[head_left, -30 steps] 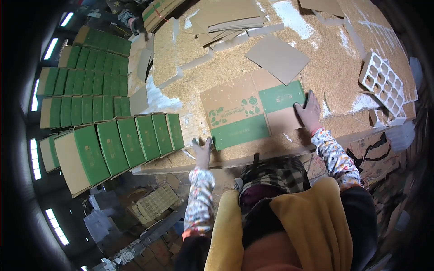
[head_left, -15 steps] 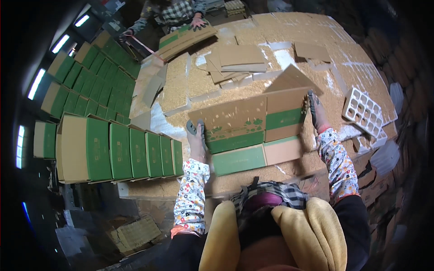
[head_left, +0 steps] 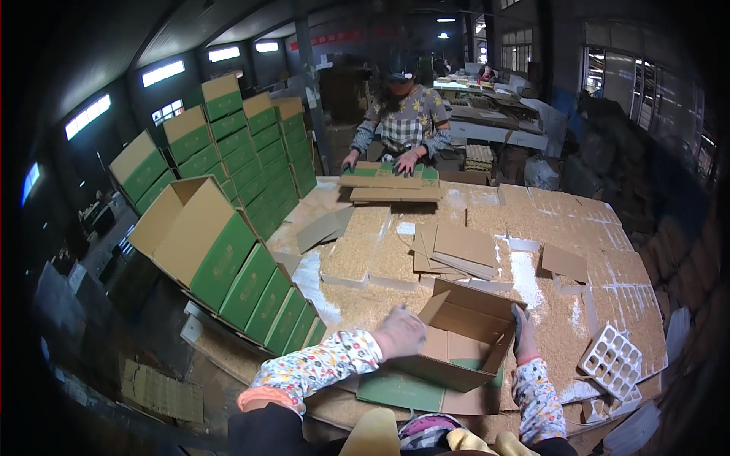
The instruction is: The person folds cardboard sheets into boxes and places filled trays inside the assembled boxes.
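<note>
An open brown-and-green cardboard box (head_left: pixel 498 333) stands tilted in front of me, its bare brown inside showing. My right hand (head_left: pixel 525 334), in a dark fingertip glove, grips the box's right end. At the box's left end is my left hand (head_left: pixel 401 333); motion smears its fingers, so I cannot tell whether they hold the cardboard. Beneath the box lies a flat green-and-brown carton (head_left: pixel 403 393) at the near table edge.
Green-and-brown boxes (head_left: pixel 251 285) stand in a row at left, with taller stacks (head_left: pixel 255 152) behind. Across the speckled table (head_left: pixel 357 247) a co-worker (head_left: pixel 403 121) handles flat cartons (head_left: pixel 391 182). Loose cardboard sheets (head_left: pixel 464 247) lie mid-table; a white moulded tray (head_left: pixel 610 361) is at right.
The flat-folded carton held between my hands has been opened out into a box shape. My left hand has moved inward along it. The view has tilted up, showing more of the room.
</note>
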### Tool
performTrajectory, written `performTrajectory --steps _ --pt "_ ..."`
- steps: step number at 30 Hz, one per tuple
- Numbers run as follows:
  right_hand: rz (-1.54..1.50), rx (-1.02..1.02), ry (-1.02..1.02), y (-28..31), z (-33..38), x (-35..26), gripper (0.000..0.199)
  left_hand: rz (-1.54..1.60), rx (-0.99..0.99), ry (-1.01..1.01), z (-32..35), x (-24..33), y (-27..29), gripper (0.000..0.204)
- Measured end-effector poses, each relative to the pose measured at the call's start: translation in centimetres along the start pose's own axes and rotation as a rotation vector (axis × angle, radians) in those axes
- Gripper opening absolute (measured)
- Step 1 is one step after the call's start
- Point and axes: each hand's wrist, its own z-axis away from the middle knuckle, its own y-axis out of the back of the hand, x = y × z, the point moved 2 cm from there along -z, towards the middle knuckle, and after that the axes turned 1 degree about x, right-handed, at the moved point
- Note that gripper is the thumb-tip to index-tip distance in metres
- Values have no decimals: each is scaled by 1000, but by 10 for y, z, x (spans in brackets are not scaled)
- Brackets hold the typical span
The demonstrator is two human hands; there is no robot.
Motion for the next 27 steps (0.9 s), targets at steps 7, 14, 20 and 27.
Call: performTrajectory --steps 7,14,20,27 --pt "1192 -42 326 -76 21 24 99 664 -685 -440 43 35 -23 76" --pt "1142 -709 -229 -61 -36 -88 68 1176 415 493 41 -24 -96 99" --pt "1578 -816 743 -72 126 3 88 714 635 503 41 -36 -109 92" --pt "-187 -325 -547 -35 90 33 91 1660 -143 303 59 -27 -89 63"
